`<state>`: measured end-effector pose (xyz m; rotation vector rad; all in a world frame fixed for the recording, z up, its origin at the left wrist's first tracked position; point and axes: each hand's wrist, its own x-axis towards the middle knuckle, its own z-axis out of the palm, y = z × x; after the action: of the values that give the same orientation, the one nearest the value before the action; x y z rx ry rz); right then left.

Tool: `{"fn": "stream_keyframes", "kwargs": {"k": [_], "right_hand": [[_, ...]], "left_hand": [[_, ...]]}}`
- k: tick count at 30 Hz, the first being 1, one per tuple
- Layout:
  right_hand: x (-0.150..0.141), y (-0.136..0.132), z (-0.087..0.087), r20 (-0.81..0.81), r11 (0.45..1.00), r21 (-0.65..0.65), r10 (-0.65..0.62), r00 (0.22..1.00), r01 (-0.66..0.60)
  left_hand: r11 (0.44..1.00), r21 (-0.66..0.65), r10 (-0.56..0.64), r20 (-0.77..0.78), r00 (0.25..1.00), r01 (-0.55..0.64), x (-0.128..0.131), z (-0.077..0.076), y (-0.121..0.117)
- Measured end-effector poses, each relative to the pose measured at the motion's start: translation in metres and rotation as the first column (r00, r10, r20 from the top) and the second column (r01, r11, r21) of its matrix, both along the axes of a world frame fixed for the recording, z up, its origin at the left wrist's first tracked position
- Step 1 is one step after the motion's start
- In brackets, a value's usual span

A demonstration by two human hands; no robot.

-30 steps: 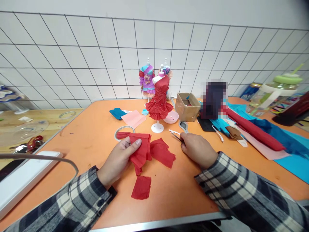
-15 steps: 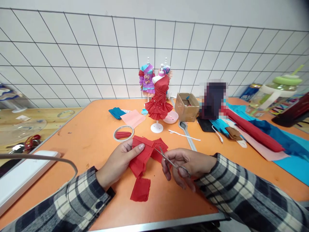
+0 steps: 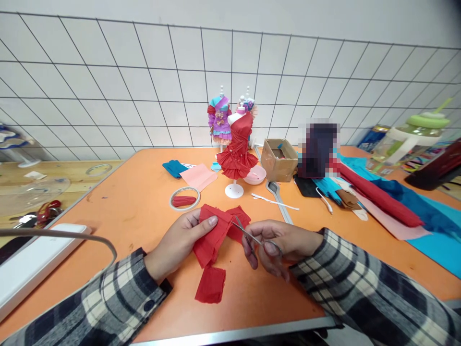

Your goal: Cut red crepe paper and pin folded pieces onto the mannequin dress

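Between thumb and fingers, my left hand (image 3: 183, 236) pinches a folded piece of red crepe paper (image 3: 212, 238). My right hand (image 3: 277, 242) grips small metal scissors (image 3: 256, 239), a finger and thumb in the handles. The blades touch the right edge of the held paper; how far they have cut is hard to see. Just behind the blades lies another red piece (image 3: 238, 226). A small red square (image 3: 211, 285) rests on the orange table below the left hand's paper.
A miniature dress form (image 3: 239, 149) in a red ruffled dress stands ahead, with two more behind it. Nearby are a tape roll (image 3: 185, 199), pink paper (image 3: 199, 177), a pink bowl (image 3: 255, 175) and a cardboard box (image 3: 279, 161). Coloured paper rolls (image 3: 378, 192) lie at right, a white power strip (image 3: 43, 264) at left.
The scissors' blades look closer together at the paper's edge, and the right fingers have shifted slightly. Both hands otherwise keep their places.
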<state>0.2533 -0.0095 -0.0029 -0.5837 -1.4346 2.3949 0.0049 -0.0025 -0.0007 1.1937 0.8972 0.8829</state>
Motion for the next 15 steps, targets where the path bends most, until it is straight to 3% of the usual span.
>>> {"fn": "stream_keyframes", "kwargs": {"k": [10,15], "right_hand": [[-0.003,0.0,-0.002,0.028,0.999,0.053,-0.007,1.0,0.005],[-0.01,-0.002,-0.003,0.109,0.99,0.11,-0.104,0.989,0.092]], "left_hand": [[0.999,0.012,-0.033,-0.025,0.999,0.034,0.001,0.001,-0.001],[0.995,0.051,-0.077,-0.124,0.989,0.084,0.003,0.003,-0.004]]}}
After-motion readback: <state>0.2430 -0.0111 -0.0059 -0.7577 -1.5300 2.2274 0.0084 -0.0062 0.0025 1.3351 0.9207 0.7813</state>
